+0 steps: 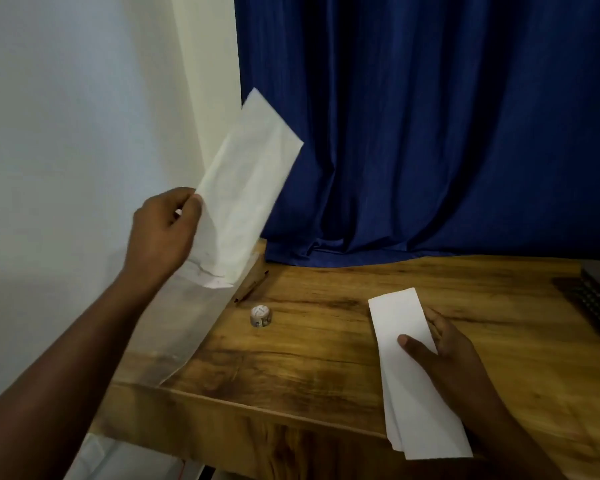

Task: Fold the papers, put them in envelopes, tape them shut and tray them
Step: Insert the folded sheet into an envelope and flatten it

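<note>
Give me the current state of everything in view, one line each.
Envelope: held up in the air, tilted, by the left hand.
Folded paper: not yet in the envelope, gripped by the right hand over the table.
Tape roll: resting on the table, untouched.
Pen: lying on the table near the wall.

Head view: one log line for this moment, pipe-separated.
left hand holds envelope raised | right hand grips folded paper over table | tape roll untouched
</note>
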Motion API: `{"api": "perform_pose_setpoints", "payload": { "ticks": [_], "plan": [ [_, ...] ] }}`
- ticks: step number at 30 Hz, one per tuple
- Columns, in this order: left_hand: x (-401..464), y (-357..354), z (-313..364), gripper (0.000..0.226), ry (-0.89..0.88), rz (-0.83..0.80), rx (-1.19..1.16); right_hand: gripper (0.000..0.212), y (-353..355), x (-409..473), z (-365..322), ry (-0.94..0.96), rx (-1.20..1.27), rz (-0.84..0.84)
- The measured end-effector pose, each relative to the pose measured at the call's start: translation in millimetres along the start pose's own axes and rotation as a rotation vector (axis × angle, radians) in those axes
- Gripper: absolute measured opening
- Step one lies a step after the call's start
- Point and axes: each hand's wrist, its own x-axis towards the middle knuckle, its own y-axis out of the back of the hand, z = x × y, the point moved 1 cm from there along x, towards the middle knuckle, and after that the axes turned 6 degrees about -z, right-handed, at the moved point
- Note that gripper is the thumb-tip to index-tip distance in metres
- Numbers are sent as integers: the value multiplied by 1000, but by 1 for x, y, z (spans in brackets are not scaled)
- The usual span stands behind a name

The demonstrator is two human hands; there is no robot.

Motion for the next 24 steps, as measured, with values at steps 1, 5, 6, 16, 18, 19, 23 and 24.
{"api": "perform_pose_setpoints", "payload": {
  "ticks": [1, 5, 6, 16, 18, 19, 23, 24],
  "plan": [
    [-6, -11, 10, 26, 18, -19, -104, 74, 2, -1, -2, 26, 15, -7],
    [-35, -66, 43, 18, 252, -92, -608, 41, 7, -7, -8, 80, 35, -63],
    [-43, -81, 50, 16, 339, -112, -723, 31, 8, -8, -7, 64, 63, -86],
    [-134, -208, 101, 28, 743, -567, -1305, 41, 49, -23, -21, -173, 470, -57],
    [-145, -214, 107, 30, 745, -747, -1212, 34, 59, -22, -15, -240, 467, 24],
    [-147, -213, 109, 32, 748, -871, -1134, 28, 65, -21, -11, -277, 471, 54],
    [-139, -198, 110, 46, 564, -1438, -695, 25, 83, -21, 1, -411, 466, 75],
    [-134, -195, 113, 43, 454, -1488, -626, 27, 85, -20, 4, -418, 463, 76]
  ]
}}
